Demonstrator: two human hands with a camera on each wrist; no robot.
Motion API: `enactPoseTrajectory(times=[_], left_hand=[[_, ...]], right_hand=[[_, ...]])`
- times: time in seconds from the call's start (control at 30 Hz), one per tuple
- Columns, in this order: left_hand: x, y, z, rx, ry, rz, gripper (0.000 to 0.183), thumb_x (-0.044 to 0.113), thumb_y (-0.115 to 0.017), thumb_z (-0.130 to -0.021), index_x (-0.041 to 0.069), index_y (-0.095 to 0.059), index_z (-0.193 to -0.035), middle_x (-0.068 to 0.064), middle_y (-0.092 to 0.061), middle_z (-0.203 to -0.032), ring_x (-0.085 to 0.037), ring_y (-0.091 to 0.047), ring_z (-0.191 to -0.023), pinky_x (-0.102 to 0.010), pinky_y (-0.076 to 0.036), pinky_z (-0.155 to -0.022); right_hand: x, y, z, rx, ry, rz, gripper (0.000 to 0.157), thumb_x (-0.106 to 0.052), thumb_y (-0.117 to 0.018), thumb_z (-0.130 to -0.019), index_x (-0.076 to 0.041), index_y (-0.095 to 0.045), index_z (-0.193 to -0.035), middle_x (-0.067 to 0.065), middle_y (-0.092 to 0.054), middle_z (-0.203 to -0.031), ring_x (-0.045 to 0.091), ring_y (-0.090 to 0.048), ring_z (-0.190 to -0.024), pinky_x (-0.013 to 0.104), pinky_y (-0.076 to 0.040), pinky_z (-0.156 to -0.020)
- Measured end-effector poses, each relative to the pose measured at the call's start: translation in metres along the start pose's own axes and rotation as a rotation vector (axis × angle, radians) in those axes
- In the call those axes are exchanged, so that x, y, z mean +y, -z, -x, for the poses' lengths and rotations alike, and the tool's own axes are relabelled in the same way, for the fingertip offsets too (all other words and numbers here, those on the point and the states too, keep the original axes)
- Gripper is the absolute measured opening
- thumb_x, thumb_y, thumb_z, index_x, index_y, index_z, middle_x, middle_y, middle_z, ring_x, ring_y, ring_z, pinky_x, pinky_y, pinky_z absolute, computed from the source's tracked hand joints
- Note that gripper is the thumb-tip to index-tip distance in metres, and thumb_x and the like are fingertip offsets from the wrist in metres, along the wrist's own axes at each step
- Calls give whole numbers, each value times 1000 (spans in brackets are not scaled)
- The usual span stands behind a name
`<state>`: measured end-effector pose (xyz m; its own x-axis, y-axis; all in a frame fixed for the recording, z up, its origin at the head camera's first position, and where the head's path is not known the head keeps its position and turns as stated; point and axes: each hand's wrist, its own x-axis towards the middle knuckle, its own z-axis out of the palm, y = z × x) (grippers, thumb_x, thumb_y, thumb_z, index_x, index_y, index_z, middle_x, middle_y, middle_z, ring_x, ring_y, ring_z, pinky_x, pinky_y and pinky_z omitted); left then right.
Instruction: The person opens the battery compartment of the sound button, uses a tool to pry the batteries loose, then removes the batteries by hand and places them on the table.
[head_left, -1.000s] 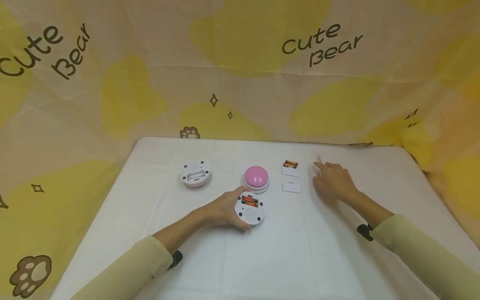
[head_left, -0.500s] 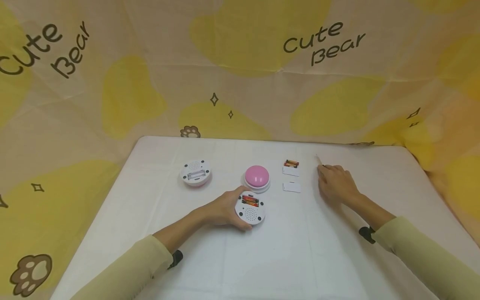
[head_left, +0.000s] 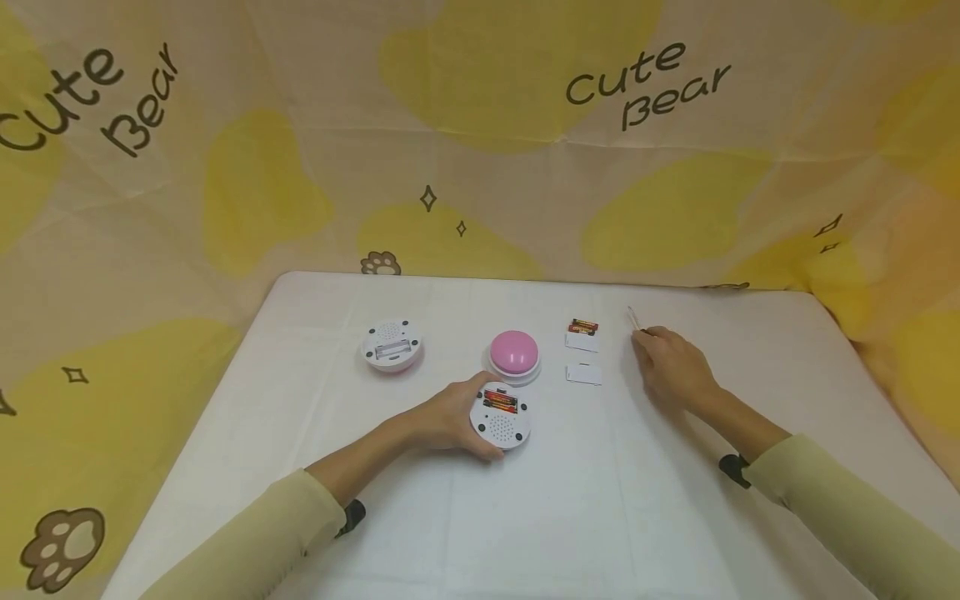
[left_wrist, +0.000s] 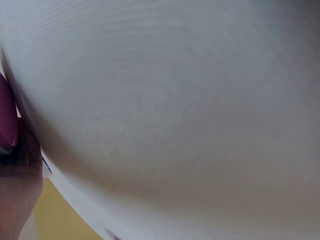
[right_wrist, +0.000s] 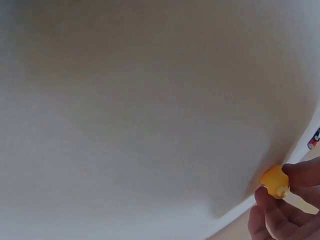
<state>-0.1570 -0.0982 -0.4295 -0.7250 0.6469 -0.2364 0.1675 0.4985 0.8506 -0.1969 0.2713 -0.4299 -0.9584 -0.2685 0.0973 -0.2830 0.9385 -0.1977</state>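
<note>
My left hand [head_left: 453,417] grips a round buzzer button [head_left: 501,429] by its edge, with its white underside up. Two red-and-black batteries [head_left: 500,402] sit in its uncovered compartment. In the left wrist view only fingers and the button's pink dome [left_wrist: 7,115] show at the edge. On the right side of the table, my right hand [head_left: 675,367] holds a screwdriver [head_left: 633,317], its thin shaft pointing away from me. Its yellow handle [right_wrist: 275,181] is pinched between thumb and fingers in the right wrist view.
Behind the held button stands a pink-domed button [head_left: 513,353], dome up. Another button [head_left: 390,346] lies upside down at the left, its compartment bare. Loose batteries [head_left: 582,327] lie beside a white cover [head_left: 581,342], with a second cover [head_left: 583,374] nearer me. The white table [head_left: 540,525] meets a patterned curtain behind.
My right hand has drawn slightly back toward the right with the screwdriver, whose shaft now shows more plainly. The left hand and the button in it stay put.
</note>
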Motion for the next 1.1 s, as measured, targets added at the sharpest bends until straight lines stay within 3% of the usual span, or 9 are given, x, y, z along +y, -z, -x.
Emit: enactPoseTrajectory(times=[0.3,0.43,0.67,0.77,0.9,0.97,1.1], left_hand=[[0,0,0,-4,3,-9,96,33,-92,-67,19,-37,-144,9,-62,-112,-12,-59,-100,-34,-47,-91],[0,0,0,-5,1,-9,96,32,-92,-67,19,-37,-144,9,-62,-112,-12,-59,-101,-34,-47,-92],[0,1,0,-4,-4,-7,95,32,-92,-67,18,-37,-144,9,-62,-112,-11,-59,-101,-34,-47,-92],[1,1,0,-3,-2,-5,95,31,-92,-67,19,-37,-144,9,-62,-112,-11,-59,-101,-34,-47,-92],[0,0,0,-3,2,1,96,32,-92,-67,19,-36,-144,9,-61,-114,-11,-59,-102,-34,-47,-92],[0,0,0,-3,3,2,96,32,-92,-68,19,-36,-145,9,-61,-114,-11,-59,-102,-34,-47,-92],[0,0,0,-5,4,3,96,31,-92,-68,19,-36,-144,9,-62,-113,-11,-59,-102,-34,-48,-91]], right_hand=[[-6,6,1,25,-4,-88,38,3,-54,-93,8,-58,-131,30,-56,-126,48,-59,-111,59,-49,-87],[-10,14,0,53,14,-186,40,5,-50,-93,8,-56,-133,30,-55,-127,46,-58,-108,57,-49,-89],[-22,26,1,114,43,-386,39,5,-43,-97,5,-59,-133,26,-58,-127,35,-58,-94,44,-49,-76],[-31,31,3,134,37,-449,35,0,-49,-98,2,-62,-131,23,-60,-126,34,-59,-96,44,-50,-76],[-40,33,5,117,47,-475,38,-3,-62,-94,-2,-62,-132,20,-60,-128,39,-59,-109,53,-52,-89],[-44,33,6,117,82,-484,40,1,-63,-92,-2,-62,-132,19,-61,-128,40,-59,-114,55,-50,-92],[-52,33,9,108,150,-539,42,8,-55,-93,-4,-63,-132,17,-63,-128,35,-63,-104,43,-53,-78]])
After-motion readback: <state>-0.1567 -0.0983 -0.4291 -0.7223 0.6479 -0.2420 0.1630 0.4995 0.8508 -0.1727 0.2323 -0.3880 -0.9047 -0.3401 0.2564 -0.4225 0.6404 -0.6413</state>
